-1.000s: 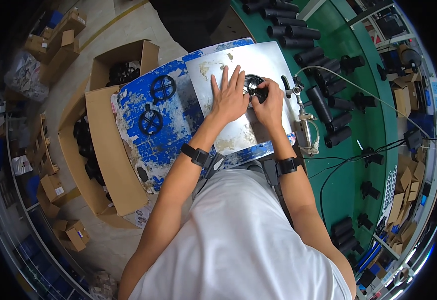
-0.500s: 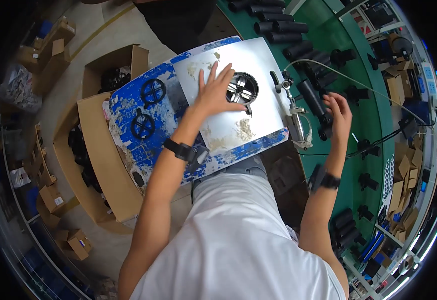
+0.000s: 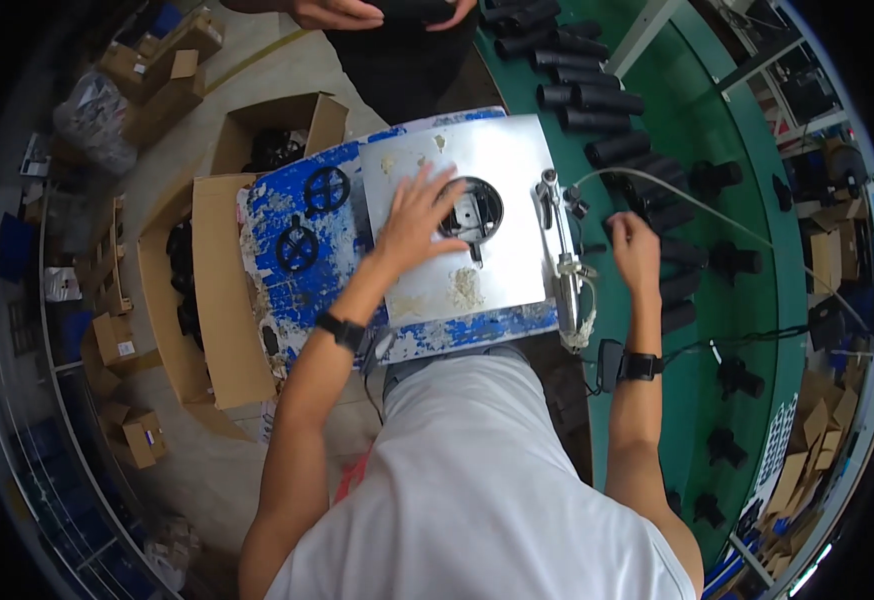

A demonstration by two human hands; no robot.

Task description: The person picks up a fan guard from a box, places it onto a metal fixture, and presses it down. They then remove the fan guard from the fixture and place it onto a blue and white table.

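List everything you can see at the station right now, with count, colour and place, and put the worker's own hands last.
Metal plate: one, silver, on the blue board in front of the person.
Round black part: one, black, in the middle of the metal plate.
Blue board: one, blue with worn white patches, under the plate.
Wheel-shaped parts: two, black, on the board's left side.
Black cylinders: many, black, on the green belt.
Green belt: one, green, right of the plate.
Cardboard boxes: several, brown, left on the floor.
Another person's hands: two, top edge.
Left hand: flat on the plate, beside the round part.
Right hand: over the black cylinders on the belt.
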